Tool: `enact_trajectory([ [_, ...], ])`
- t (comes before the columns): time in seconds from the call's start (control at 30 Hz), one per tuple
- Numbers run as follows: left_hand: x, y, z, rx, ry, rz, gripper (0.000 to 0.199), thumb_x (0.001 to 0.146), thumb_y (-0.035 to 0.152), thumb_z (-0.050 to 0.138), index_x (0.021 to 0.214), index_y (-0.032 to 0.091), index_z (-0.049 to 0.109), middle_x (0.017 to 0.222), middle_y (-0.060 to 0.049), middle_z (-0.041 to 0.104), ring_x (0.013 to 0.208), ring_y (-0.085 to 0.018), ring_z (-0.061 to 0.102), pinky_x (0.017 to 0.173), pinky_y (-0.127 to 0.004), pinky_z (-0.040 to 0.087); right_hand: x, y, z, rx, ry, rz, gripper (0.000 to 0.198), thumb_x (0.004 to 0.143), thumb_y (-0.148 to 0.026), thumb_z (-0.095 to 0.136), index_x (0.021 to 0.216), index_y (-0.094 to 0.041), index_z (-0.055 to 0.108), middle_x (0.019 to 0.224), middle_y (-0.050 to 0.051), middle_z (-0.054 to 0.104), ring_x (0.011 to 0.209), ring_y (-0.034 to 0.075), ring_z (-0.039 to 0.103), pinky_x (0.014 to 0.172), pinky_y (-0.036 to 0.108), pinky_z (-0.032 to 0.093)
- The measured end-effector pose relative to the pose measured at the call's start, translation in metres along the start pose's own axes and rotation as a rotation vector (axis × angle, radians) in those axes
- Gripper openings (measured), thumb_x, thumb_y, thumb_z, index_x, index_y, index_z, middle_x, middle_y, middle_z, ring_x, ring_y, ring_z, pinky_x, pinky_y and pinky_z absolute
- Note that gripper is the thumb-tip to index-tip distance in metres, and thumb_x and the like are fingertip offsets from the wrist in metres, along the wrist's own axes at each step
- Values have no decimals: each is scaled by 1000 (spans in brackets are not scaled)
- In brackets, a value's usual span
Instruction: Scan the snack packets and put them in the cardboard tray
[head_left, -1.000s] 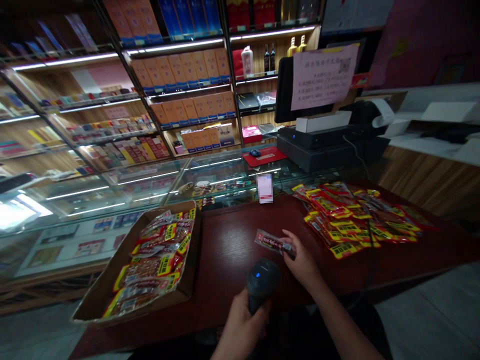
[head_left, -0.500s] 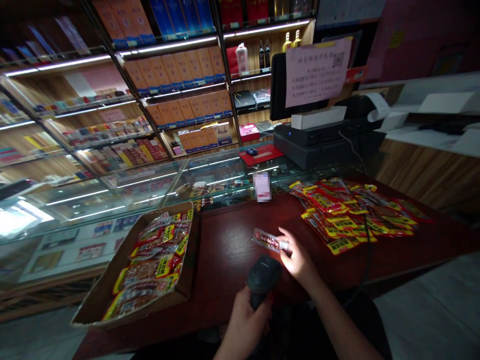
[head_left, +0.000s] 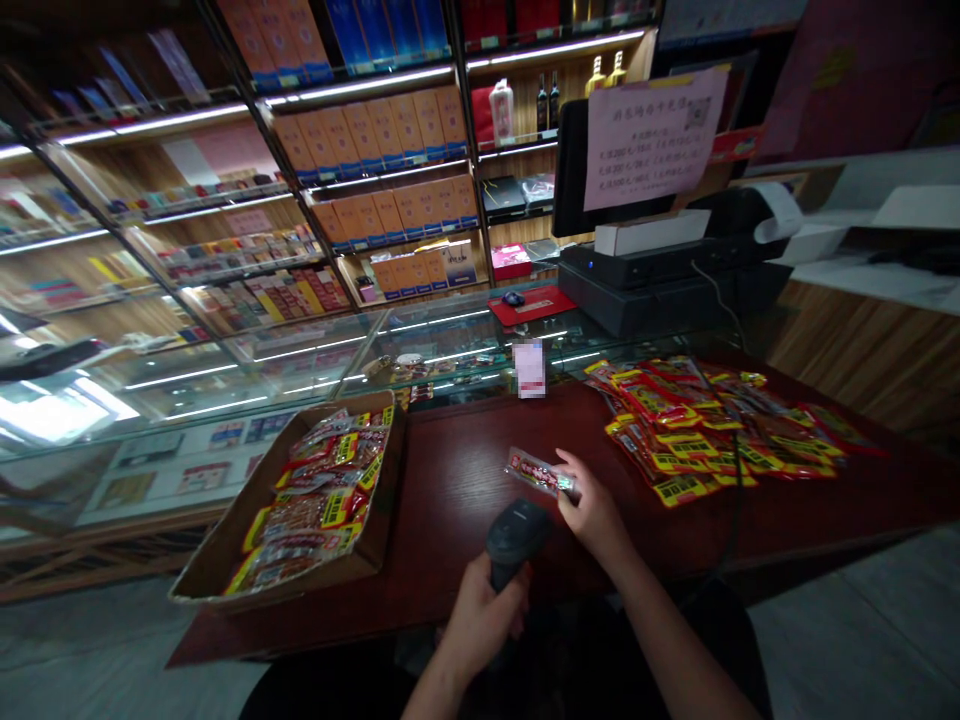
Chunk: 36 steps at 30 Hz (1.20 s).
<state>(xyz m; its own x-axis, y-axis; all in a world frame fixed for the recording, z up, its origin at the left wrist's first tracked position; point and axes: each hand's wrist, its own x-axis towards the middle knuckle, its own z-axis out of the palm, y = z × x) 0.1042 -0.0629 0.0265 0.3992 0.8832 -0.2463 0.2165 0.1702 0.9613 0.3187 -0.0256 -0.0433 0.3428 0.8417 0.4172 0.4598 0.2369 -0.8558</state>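
My left hand [head_left: 487,612] is wrapped round the handle of a black barcode scanner [head_left: 519,530], its head tilted toward the far side of the table. My right hand [head_left: 589,505] pinches one end of a small clear snack packet [head_left: 534,470] with red and white print. The packet hangs above the dark red table [head_left: 450,470], just beyond the scanner's head and apart from it. To the left, an open cardboard box [head_left: 386,500] holds several similar snack packets [head_left: 300,515]. On the right lies a loose pile of red and yellow snack packets [head_left: 686,430].
Behind the table stands a glass display counter [head_left: 360,360] with a red mouse pad [head_left: 551,305] on it. A monitor with a pink paper sign [head_left: 652,140] rises at the back right. A cable [head_left: 739,470] runs down across the packet pile. Shelves of boxed goods [head_left: 375,130] line the wall.
The view has shifted slightly, so the box and shelves appear further right. The scanner has moved a little left and up in view. Both hands keep their holds.
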Motion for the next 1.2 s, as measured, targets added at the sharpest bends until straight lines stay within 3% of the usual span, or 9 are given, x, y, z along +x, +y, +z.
enact_trajectory([
  [0.2, 0, -2, 0, -29, -16, -16, 24, 78, 38, 65, 79, 15, 58, 52, 5, 54, 38, -7, 46, 39, -18, 36, -1, -3, 1, -35, 37, -36, 66, 76, -8, 52, 140, -20, 51, 118, 11, 72, 107, 23, 70, 98, 44, 57],
  [0.4, 0, -5, 1, -66, 20, -37, 28, 77, 39, 70, 86, 14, 61, 54, 5, 57, 40, -7, 47, 41, -18, 39, 1, -18, -5, -61, -7, 98, 63, 75, -7, 49, 136, -23, 55, 121, 9, 71, 112, 23, 68, 102, 44, 54],
  [0.57, -1, -4, 3, -85, 36, -47, 32, 79, 40, 69, 94, 13, 62, 55, 5, 58, 39, -7, 47, 40, -17, 38, 1, -26, -7, -71, -33, 119, 60, 76, -9, 49, 135, -22, 56, 127, 11, 67, 117, 26, 65, 104, 47, 52],
  [0.73, -4, -1, 7, -107, 59, -26, 30, 77, 41, 71, 85, 15, 60, 52, 6, 57, 37, -7, 46, 38, -17, 38, -3, -21, -8, -103, -85, 97, 56, 81, -14, 48, 136, -23, 55, 131, 11, 65, 119, 26, 63, 105, 46, 50],
  [0.87, -4, 0, 5, -115, 12, -10, 32, 77, 44, 70, 82, 16, 58, 51, 5, 57, 36, -7, 46, 38, -18, 37, -6, -18, -10, -146, -90, 64, 50, 85, -20, 46, 135, -21, 55, 131, 12, 65, 120, 27, 63, 105, 46, 50],
  [1.13, 2, -8, -3, -125, -86, -50, 19, 77, 32, 67, 83, 17, 59, 52, 6, 56, 37, -8, 47, 38, -18, 39, -9, -21, -10, -251, -34, 89, 49, 87, -34, 48, 133, -22, 59, 128, 12, 67, 115, 29, 66, 99, 45, 53],
  [1.2, 2, -12, -4, -122, -93, -48, 16, 77, 29, 66, 84, 16, 60, 53, 6, 56, 38, -8, 48, 38, -18, 40, -9, -19, -17, -242, -25, 153, 50, 85, -40, 51, 129, -22, 65, 126, 12, 70, 113, 30, 67, 98, 45, 54],
])
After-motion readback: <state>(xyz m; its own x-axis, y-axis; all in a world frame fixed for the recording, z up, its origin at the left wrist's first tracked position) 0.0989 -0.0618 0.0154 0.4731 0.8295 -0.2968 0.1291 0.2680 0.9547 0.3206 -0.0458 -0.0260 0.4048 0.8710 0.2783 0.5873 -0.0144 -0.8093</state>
